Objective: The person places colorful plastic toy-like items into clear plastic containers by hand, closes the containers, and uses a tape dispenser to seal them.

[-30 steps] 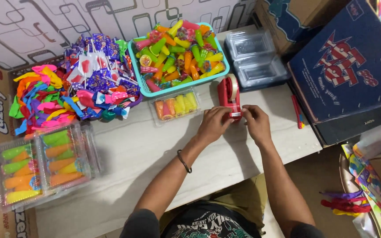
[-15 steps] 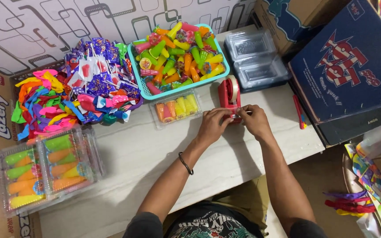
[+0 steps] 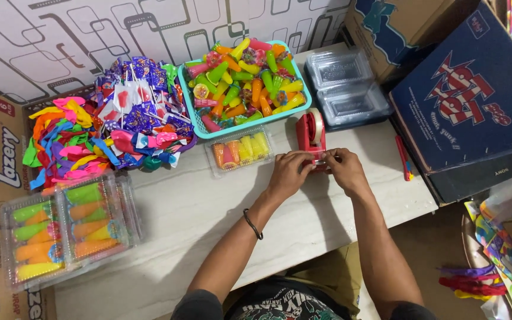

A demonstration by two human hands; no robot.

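A red tape dispenser with a roll of clear tape stands on the pale table. My left hand and my right hand meet at the dispenser's near end, fingertips pinched together at the cutter. The tape strip itself is too thin to make out. Just left of my left hand lies a small closed clear box holding orange, pink and yellow cone toys.
A teal basket of colourful cone toys sits behind. Wrapped lollipops and balloons lie at left, filled clear boxes at front left, empty clear boxes behind the dispenser. A red pen and cardboard cartons are at right.
Both hands have closed in on the dispenser's near end, fingertips now touching. The view has shifted slightly; nothing else moved.
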